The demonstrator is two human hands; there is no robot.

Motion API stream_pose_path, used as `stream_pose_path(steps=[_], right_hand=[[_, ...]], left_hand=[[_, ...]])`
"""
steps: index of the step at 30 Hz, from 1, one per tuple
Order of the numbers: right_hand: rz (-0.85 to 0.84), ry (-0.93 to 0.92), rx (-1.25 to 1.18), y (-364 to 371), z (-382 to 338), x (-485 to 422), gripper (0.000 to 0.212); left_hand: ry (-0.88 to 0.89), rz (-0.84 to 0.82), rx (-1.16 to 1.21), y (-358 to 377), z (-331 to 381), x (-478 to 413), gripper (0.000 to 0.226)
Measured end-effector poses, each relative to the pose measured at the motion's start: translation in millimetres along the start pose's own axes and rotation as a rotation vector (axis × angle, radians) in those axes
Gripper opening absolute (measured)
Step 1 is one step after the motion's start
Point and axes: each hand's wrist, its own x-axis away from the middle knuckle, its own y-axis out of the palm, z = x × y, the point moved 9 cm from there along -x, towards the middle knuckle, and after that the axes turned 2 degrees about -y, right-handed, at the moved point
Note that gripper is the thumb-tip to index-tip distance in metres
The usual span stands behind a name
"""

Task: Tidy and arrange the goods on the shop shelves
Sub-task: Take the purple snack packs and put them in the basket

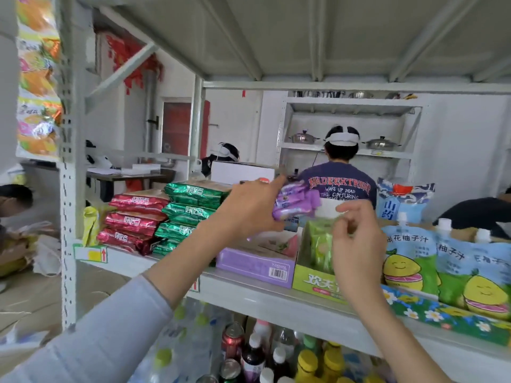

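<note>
My left hand [249, 208] grips a bunch of purple snack packets [296, 200] above the open purple display box [257, 265] on the grey shelf [249, 297]. Beside it stands a green display box [312, 280] with green packets [320, 244] upright inside. My right hand [356, 241] hovers over that green box with fingers curled near the top of a green packet; whether it pinches the packet is unclear. The purple box's inside is partly hidden by my left hand.
Stacks of red bags [132, 222] and green bags [190, 211] fill the shelf's left part. Yellow-fruit juice pouches [414, 261] stand at the right. Bottles and cans [254, 352] sit on the shelf below. People [340, 178] work behind the shelf; a steel upright [67, 189] stands left.
</note>
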Motion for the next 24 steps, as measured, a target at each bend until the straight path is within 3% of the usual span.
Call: stream_pose_path(steps=[6, 11, 14, 18, 22, 24], right_hand=[[-0.052, 0.184, -0.108, 4, 18, -21, 0.022], [-0.094, 0.198, -0.087, -4, 22, -17, 0.021], [-0.132, 0.185, -0.062, -3, 24, -18, 0.022], [-0.273, 0.100, 0.022, 16, 16, -19, 0.031], [-0.683, -0.288, 0.449, 77, -13, 10, 0.023], [-0.790, -0.306, 0.594, 95, -9, 19, 0.023]], left_hand=[[0.173, -0.394, -0.225, 61, -1, 9, 0.072], [0.031, -0.770, -0.093, 88, -6, 25, 0.062], [-0.035, -0.903, 0.064, 81, -8, 36, 0.077], [-0.127, -0.860, 0.193, 82, -11, 38, 0.094], [-0.062, -0.664, 0.299, 84, 2, 34, 0.049], [-0.040, -0.537, 0.224, 83, 2, 32, 0.044]])
